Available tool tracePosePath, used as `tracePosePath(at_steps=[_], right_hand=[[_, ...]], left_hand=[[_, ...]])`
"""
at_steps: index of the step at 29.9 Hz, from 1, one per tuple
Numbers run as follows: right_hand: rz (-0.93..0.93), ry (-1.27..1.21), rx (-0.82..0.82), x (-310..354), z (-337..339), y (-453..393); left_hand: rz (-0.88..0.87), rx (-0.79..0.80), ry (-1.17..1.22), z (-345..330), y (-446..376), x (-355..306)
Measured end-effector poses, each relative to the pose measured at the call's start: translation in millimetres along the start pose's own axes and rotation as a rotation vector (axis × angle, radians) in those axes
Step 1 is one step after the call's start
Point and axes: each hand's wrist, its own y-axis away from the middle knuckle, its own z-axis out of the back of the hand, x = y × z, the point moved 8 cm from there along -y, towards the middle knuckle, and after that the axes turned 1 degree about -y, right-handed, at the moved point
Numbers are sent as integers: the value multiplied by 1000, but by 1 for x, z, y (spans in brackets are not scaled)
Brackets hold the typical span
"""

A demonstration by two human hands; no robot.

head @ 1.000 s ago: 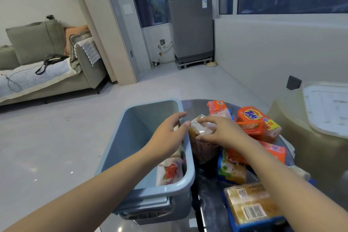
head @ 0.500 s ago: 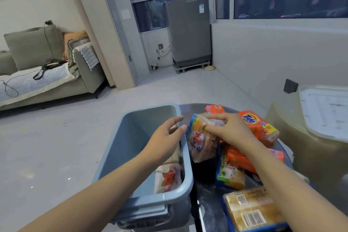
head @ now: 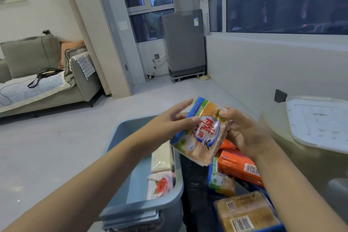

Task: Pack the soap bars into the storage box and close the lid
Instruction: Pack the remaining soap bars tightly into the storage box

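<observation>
Aloft, both hands tilt the soap pack (head: 202, 133) diagonally over the box (head: 120, 137).

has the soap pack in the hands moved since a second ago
Yes. The soap pack has been lifted off the pile and now hangs partly over the box rim.
</observation>
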Motion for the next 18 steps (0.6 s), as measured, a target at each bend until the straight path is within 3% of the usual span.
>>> tracePosePath(at_steps=[4,11,15,18], right_hand=[[22,-148,126,-3,-28,0],[95,-119,114,-21,-62,-12],[145,343,38,-33,-70,-9],[144,621,63,-46,-83,-6]], left_hand=[[4,-39,-25,19,16,-12],[61,-357,13,72,52,-11],[131,-537,-52,103,69,8],[190,-623,-235,120,73,25]])
